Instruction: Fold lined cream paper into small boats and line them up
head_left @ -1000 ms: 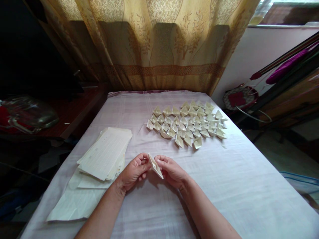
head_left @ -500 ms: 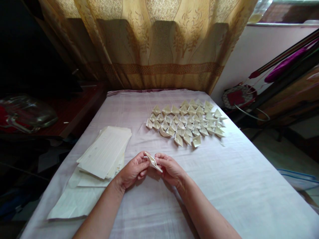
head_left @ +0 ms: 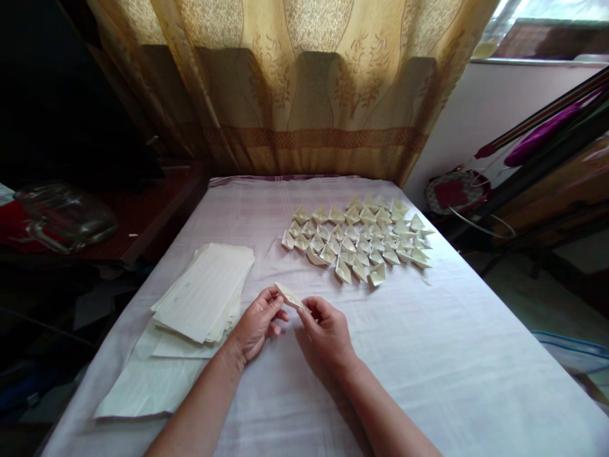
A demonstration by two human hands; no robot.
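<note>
To the left of my left hand (head_left: 259, 324), I see flat, lined sheets (head_left: 204, 292) stacked with uneven edges. That hand and my right hand (head_left: 330, 333) pinch opposite ends of a slim, creased paper boat (head_left: 288, 296); beyond them, pointed boats (head_left: 349, 245) crowd together, and pale cloth (head_left: 451, 362) stretches rightward to its edge.

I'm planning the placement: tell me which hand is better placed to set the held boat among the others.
Right, I'd judge: the right hand pinches one end of the held boat and lies closer to the boat cluster; the left hand is nearer the paper stack.
</note>
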